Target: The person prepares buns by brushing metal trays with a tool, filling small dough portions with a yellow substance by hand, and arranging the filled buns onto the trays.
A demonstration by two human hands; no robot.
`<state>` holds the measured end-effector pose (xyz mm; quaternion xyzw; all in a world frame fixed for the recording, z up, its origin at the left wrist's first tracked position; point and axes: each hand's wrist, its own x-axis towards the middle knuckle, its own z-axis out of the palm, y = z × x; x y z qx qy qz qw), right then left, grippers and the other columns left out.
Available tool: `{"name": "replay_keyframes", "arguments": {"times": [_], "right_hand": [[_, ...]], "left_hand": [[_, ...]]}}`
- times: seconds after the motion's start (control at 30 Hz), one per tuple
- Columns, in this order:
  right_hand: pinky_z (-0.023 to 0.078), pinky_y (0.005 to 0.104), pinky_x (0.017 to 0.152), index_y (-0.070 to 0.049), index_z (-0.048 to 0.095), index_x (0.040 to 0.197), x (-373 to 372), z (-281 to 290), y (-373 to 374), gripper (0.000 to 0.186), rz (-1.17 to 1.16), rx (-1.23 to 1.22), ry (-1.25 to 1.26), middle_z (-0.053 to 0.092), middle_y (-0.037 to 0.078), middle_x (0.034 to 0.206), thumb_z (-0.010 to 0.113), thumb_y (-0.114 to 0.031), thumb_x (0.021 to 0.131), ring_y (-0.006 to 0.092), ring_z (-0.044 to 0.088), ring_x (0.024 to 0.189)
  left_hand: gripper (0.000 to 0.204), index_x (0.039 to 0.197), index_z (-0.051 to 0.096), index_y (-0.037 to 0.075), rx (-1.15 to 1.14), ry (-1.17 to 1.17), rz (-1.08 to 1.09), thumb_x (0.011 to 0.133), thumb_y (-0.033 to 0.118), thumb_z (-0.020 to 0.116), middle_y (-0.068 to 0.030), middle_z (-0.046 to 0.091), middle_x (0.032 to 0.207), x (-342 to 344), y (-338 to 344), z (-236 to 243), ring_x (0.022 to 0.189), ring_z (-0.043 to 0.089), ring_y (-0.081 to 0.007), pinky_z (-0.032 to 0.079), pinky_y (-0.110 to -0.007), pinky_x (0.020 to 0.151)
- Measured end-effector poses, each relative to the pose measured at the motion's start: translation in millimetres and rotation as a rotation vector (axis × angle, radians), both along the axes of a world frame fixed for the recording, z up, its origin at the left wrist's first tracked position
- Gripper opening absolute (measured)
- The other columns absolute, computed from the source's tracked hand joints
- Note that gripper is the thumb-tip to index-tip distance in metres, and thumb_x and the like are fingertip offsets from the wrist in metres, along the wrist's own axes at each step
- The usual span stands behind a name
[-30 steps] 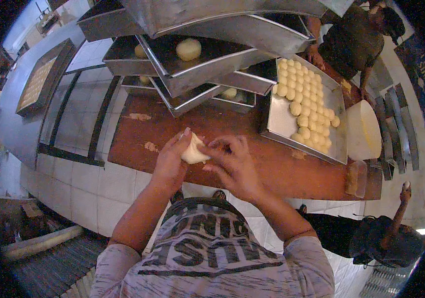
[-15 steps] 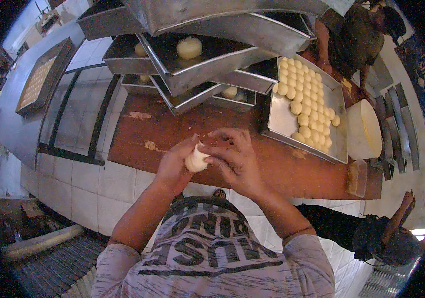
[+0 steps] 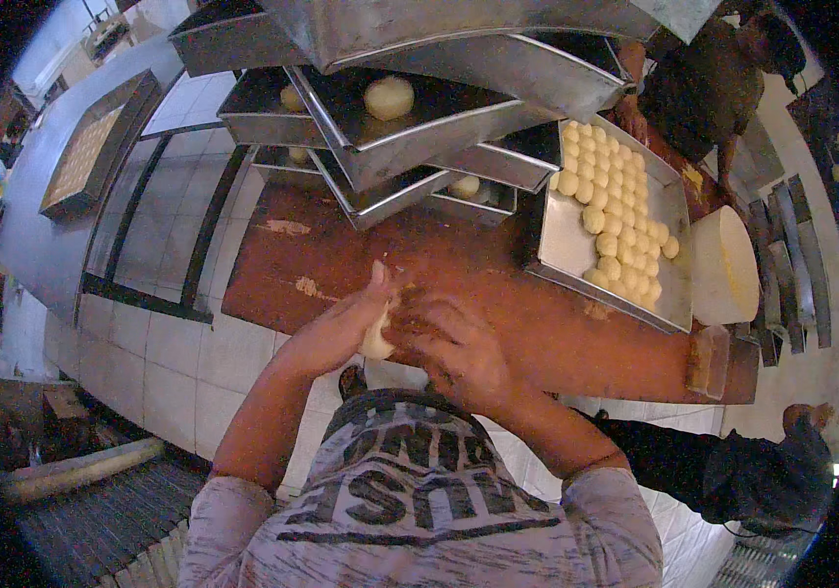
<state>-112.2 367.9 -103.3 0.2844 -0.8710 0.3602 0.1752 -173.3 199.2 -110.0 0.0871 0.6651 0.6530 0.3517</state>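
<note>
both hands work close together at the near edge of the table (image 3: 576, 338), the biggest thing here; its brown top gives pans and tray a shared surface, probably so that all lies within reach. on its far side rises a stack of metal pans (image 3: 419, 137), each turned crosswise to the one below, likely so that they rest on one another's rims without squashing what is inside; a single dough ball (image 3: 388, 98) sits in one of them. to the right lies a wide metal tray (image 3: 564, 230), its pale dough balls (image 3: 620, 191) packed in near-rows, part of its floor bare. a pale tub (image 3: 723, 265) stands just beside it, and a small clear container (image 3: 709, 363) sits near the table's right end.

smallest is the piece of dough (image 3: 376, 344) between the palms. the left hand (image 3: 343, 331) cups it from the side, fingers fairly straight, seemingly as a steady wall; the right hand (image 3: 454, 348) bends its fingers towards it, but blur hides the fingertips, so whether they grip i cannot tell.
</note>
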Motion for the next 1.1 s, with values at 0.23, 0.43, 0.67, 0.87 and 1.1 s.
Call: {"name": "replay_keyframes", "arguments": {"times": [0.23,0.43,0.67,0.87,1.1], "right_hand": [[0.049,0.0269,0.068,-0.005,0.062,0.085,-19,6,0,0.01,-0.086,-0.98,-0.966,0.063,0.006,0.091,0.066,-0.009,0.076,0.0157,0.059,0.081],[0.048,0.0317,0.077,-0.004,0.064,0.087,-26,-8,-21,0.011,0.051,-1.55,-1.14,0.064,0.009,0.088,0.061,-0.012,0.079,0.0228,0.061,0.081],[0.042,0.0356,0.086,0.0,0.052,0.115,-28,10,6,0.034,-0.275,-0.24,-0.235,0.055,0.017,0.111,0.055,-0.009,0.082,0.0289,0.054,0.097],[0.039,0.0395,0.092,-0.004,0.047,0.119,-31,40,5,0.049,-0.045,0.047,0.11,0.045,0.016,0.121,0.063,-0.011,0.074,0.0364,0.046,0.107],[0.037,0.038,0.092,-0.004,0.053,0.11,-49,161,109,0.044,0.329,-0.133,-0.391,0.055,0.014,0.107,0.066,-0.015,0.07,0.0286,0.051,0.104]], "left_hand": [[0.071,0.13,0.037,0.006,0.544,0.162,0.244,0.085,0.061,0.03,-0.0119,0.051,0.12,-6,9,-9,0.11,0.049,-0.0202,0.039,-0.035,0.093],[0.052,0.111,0.047,0.005,0.182,0.618,0.377,0.067,0.008,0.075,-0.0039,0.052,0.106,12,34,-14,0.097,0.05,-0.0097,0.042,-0.024,0.08],[0.021,0.082,0.055,0.002,-0.15,0.574,0.641,0.069,0.01,0.07,-0.0093,0.054,0.083,-5,34,-3,0.087,0.053,-0.0231,0.042,-0.033,0.076],[0.03,0.083,0.057,0.0,-0.113,1.12,0.5,0.06,0.016,0.066,-0.0162,0.052,0.085,-14,48,2,0.092,0.047,-0.0378,0.033,-0.048,0.083],[0.043,0.103,0.051,0.001,-0.373,1.002,0.232,0.073,0.028,0.066,-0.0218,0.049,0.102,-36,30,-10,0.097,0.045,-0.0407,0.036,-0.045,0.086]]}}
